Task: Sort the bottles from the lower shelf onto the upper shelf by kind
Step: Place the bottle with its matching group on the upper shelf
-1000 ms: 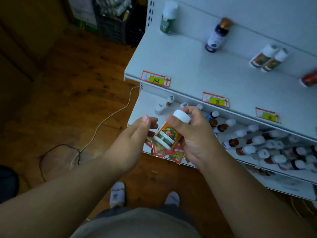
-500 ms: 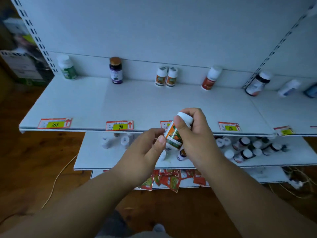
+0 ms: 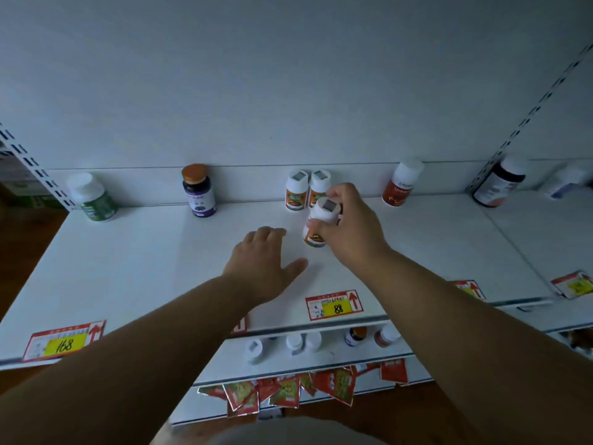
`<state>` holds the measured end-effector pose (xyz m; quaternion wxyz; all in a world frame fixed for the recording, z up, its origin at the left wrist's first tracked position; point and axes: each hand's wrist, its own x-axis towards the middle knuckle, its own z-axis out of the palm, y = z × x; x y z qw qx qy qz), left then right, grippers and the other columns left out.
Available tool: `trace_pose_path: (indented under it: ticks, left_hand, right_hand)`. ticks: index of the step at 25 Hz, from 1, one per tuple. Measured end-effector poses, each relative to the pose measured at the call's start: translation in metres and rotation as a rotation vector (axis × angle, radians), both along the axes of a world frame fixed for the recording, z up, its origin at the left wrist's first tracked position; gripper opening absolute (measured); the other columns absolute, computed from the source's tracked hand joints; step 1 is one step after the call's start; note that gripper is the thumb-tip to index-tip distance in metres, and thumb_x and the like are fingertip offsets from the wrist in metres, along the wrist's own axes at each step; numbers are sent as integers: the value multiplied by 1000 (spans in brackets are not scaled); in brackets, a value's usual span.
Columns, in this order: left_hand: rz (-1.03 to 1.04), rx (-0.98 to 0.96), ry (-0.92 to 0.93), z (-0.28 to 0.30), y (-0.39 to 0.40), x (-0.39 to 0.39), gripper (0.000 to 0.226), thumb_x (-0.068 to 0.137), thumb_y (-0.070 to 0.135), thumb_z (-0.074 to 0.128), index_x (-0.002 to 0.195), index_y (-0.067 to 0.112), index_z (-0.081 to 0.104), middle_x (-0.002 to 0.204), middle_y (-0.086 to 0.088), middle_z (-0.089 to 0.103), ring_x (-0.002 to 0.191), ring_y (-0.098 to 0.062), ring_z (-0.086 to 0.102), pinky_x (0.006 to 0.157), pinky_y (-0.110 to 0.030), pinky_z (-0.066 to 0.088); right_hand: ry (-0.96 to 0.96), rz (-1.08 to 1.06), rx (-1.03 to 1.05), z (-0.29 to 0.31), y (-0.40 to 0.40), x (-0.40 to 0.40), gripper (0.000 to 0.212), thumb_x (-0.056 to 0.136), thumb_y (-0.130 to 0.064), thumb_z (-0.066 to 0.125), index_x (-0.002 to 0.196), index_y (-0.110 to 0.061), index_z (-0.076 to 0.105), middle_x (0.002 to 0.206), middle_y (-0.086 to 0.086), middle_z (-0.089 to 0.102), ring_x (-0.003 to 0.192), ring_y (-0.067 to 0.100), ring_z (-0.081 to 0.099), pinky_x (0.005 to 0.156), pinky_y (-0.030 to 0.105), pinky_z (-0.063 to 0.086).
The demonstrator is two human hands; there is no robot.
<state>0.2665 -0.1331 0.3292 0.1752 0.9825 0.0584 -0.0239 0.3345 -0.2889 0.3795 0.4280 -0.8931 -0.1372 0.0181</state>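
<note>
I am gripping an orange bottle [image 3: 316,231] around its body with my right hand [image 3: 348,229], fingers curled over its white cap, holding it just in front of the orange pair [image 3: 307,191] at the back of the upper shelf [image 3: 144,261]. My left hand [image 3: 264,268] is hovering flat and spread over the shelf, holding nothing.

I am judging the risk to be a nudge: my knuckles are passing close to the pair, and a careless push could be toppling them. Setting it off line could also be blurring the group against the red bottle [image 3: 402,184].

My fingers are hiding most of the label, so I am trusting colour alone. Whether its base is touching the shelf I cannot tell. My arms are cutting off much of the lower shelf [image 3: 321,358].
</note>
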Motion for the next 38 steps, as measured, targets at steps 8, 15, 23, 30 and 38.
trace_pose_path:
  ticks: [8, 15, 23, 30, 38]
  left_hand:
    - [27, 216, 108, -45, 13, 64, 90, 85, 80, 15, 155, 26, 0, 163, -12, -6, 149, -29, -13, 120, -49, -2]
    - [27, 263, 142, -49, 8, 72, 87, 86, 76, 7, 154, 24, -7, 162, -15, -11, 148, -32, -17, 118, -54, -4]
    - [10, 236, 169, -41, 11, 67, 90, 87, 77, 15, 155, 22, -6, 163, -14, -8, 149, -30, -12, 120, -53, -1]
    - [157, 139, 9, -1, -16, -25, 90, 85, 69, 49, 154, 23, 12, 159, -6, 24, 144, -28, 26, 117, -45, 22]
    - [202, 140, -67, 13, -53, -154, 68, 93, 55, 48, 150, 25, 25, 151, 0, 38, 138, -23, 35, 113, -39, 27]
  right_hand:
    - [-123, 136, -169, -36, 36, 56, 40, 77, -23, 81, 98, -16, 47, 108, 5, 51, 88, 24, 52, 66, 30, 33]
    - [-239, 165, -273, -42, 38, 51, 32, 83, -14, 69, 111, -11, 53, 113, 15, 51, 95, 36, 57, 76, 42, 49]
    - [-239, 125, -330, -41, 34, 43, 54, 82, -20, 74, 128, -10, 47, 125, 18, 48, 106, 37, 55, 85, 44, 51]
    - [-316, 247, -425, -32, -3, -2, 53, 89, -26, 65, 134, -10, 43, 139, 15, 40, 121, 33, 46, 95, 47, 48]
    - [-335, 420, -332, -20, -23, -102, 49, 90, -29, 65, 132, -11, 49, 134, 10, 48, 122, 29, 46, 101, 41, 42]
